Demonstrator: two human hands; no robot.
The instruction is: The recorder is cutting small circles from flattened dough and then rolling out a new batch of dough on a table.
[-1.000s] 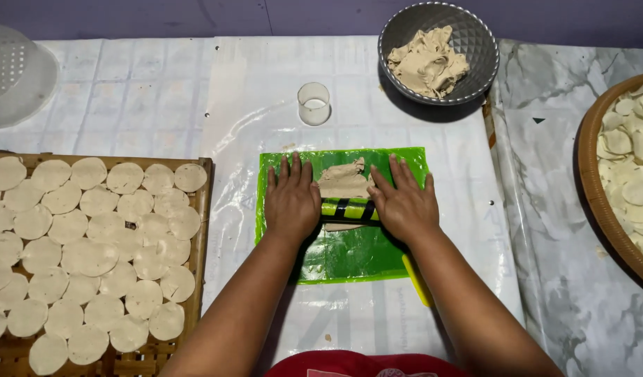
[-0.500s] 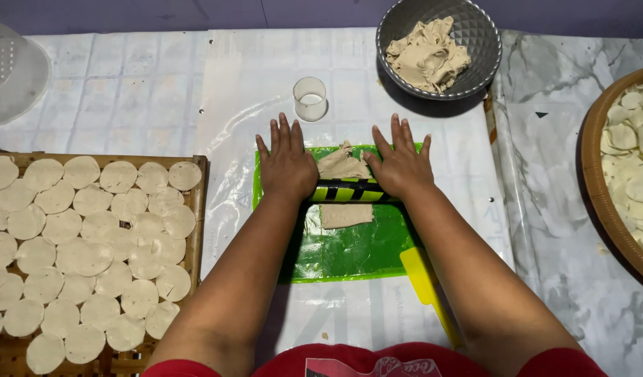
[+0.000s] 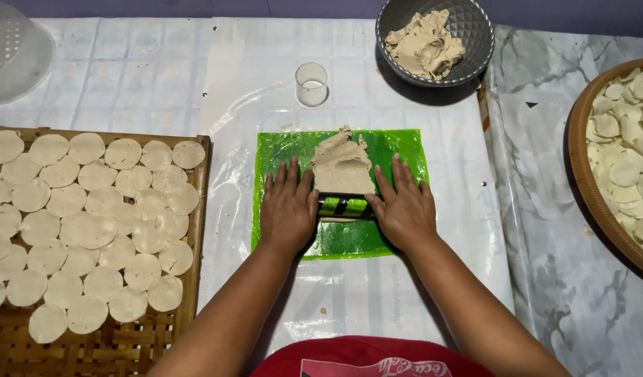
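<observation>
**Rolling dough flat on a green sheet**

Pressing down on a roller [image 3: 344, 207], both hands lie flat with fingers spread and pointing away from the person. The left hand [image 3: 288, 207] covers the roller's left end, the right hand [image 3: 404, 208] its right end; only the middle of the roller, green with dark bands, shows between them. The dough [image 3: 342, 166] lies just beyond the roller, touching it, a pale flattened slab with a ragged far edge. It rests near the middle of a green sheet [image 3: 398, 150], which lies on clear plastic spread over the bench [image 3: 70, 63].

Beyond the sheet stands a small clear cup [image 3: 311, 84]. Further back and to the right, a grey bowl [image 3: 475, 35] holds more dough. To the left, a bamboo tray [image 3: 161, 335] carries many thin round discs, some overlapping. At the right edge, a brown round tray [image 3: 579, 174] holds a heap of similar discs. A white colander [image 3: 14, 49] sits at the far left corner.
</observation>
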